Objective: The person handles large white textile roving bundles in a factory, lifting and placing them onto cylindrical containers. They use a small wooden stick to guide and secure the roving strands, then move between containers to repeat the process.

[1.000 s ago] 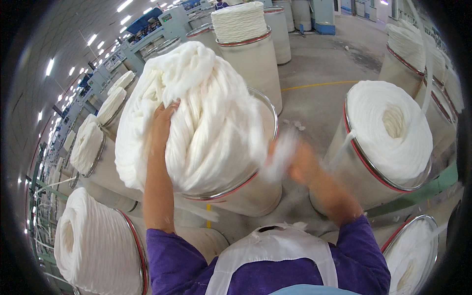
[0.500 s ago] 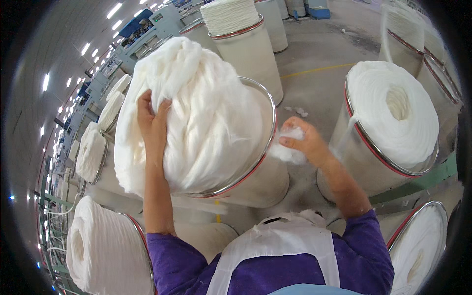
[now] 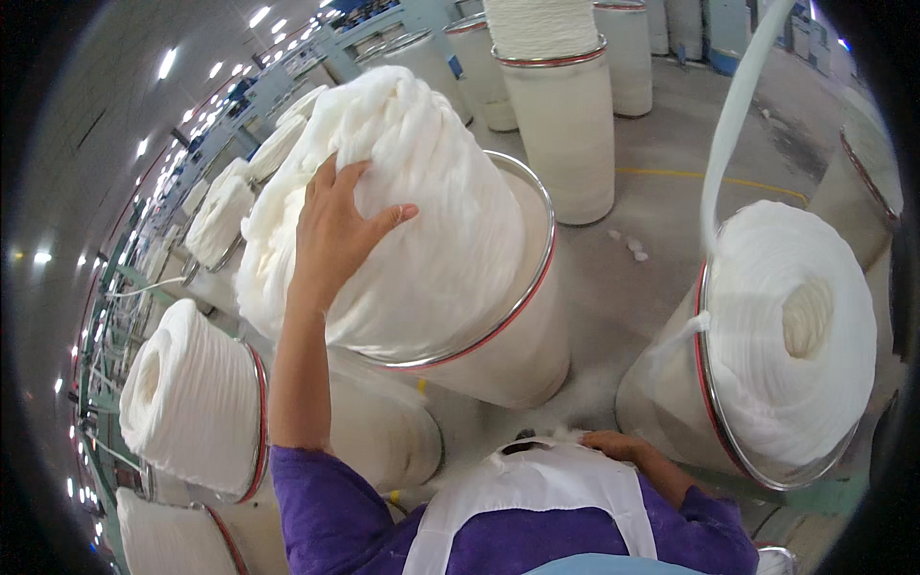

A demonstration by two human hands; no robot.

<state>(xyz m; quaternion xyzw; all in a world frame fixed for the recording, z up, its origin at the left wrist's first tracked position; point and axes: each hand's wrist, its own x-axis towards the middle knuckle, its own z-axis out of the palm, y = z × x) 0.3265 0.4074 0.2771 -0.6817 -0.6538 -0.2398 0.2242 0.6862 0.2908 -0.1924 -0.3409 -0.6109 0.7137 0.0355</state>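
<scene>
Heaped cotton sliver [image 3: 412, 259], white and fluffy, rises above the metal-and-red rim of a tall cream can [image 3: 517, 359] in front of me. My left hand [image 3: 340, 225] rests against the left side of this heap, thumb and fingers spread. Close to my body, my right hand [image 3: 613, 446] is at the edge of my white apron [image 3: 537, 479]; its fingertips are hidden, and no fiber shows in it. Right of it, another can [image 3: 661, 402] carries a neat coil of sliver [image 3: 767, 383] with a hollow centre.
More sliver-filled cans stand at left, including one with a tilted coil [image 3: 192, 398]. Behind, a can [image 3: 561, 134] holds stacked sliver. A loose sliver strand [image 3: 738, 115] hangs over the right coil. Fiber scraps [image 3: 632, 247] lie on the grey floor near a yellow line [image 3: 709, 179].
My right hand has drawn back from beside the heap to my apron, and its fiber tuft is out of sight. My left hand has shifted on the heap. The view has turned.
</scene>
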